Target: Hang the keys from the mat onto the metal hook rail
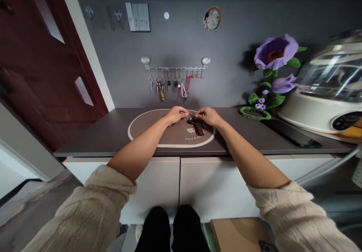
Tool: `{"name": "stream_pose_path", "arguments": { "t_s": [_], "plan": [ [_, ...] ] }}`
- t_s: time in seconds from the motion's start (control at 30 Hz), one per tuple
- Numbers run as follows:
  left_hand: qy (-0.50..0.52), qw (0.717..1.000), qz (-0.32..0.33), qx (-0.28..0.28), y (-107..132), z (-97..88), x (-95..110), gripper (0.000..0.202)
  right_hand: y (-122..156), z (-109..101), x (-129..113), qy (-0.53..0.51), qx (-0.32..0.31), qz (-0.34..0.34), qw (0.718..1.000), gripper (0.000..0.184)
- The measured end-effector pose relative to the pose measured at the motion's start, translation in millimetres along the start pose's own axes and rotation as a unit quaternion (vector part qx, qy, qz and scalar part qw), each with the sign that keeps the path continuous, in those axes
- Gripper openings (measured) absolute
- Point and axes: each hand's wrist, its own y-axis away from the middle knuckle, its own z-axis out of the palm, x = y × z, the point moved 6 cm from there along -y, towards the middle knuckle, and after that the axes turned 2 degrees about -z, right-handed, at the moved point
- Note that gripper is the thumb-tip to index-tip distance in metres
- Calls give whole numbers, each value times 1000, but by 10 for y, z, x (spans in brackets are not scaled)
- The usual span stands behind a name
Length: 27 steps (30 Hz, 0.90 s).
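Over the oval mat (144, 133), my two hands are close together with a small gap between them. My right hand (209, 116) pinches a bunch of keys (193, 119) by its ring. A dark brown fob (199, 129) hangs from the bunch and rests on the mat, beside a printed picture and lettering. My left hand (177, 114) is closed, with thumb and fingertips together just left of the bunch. Whatever small thing is between its fingertips is too small to make out.
On the wall behind, a hook rail (177, 68) carries several keys (161, 86). To the right stand a purple felt flower (275, 52), a dark flat phone-like slab (294, 133) and a white appliance (308, 106) with a clear top. A cardboard box (237, 233) lies below the cabinet doors (209, 180).
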Motion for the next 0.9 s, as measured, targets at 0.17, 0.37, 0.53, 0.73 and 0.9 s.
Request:
{"name": "stream_pose_path", "arguments": {
  "t_s": [0.17, 0.37, 0.53, 0.73, 0.9],
  "plan": [
    [-37, 999, 17, -19, 4, 46, 4, 11, -9, 34, -29, 33, -18, -22, 999, 17],
    [-45, 997, 42, -42, -23, 86, -6, 15, -19, 81, -7, 9, -30, -16, 999, 15],
    [-28, 997, 52, -50, -35, 82, 3, 15, -22, 100, -4, -71, -27, -13, 997, 14],
    [1, 997, 57, -59, 16, 78, 93, 15, -25, 77, -50, -137, -9, -25, 990, 18],
    [7, 997, 67, -48, 4, 51, 112, 15, -19, 54, -100, -184, 8, -39, 982, 18]
  ]
}}
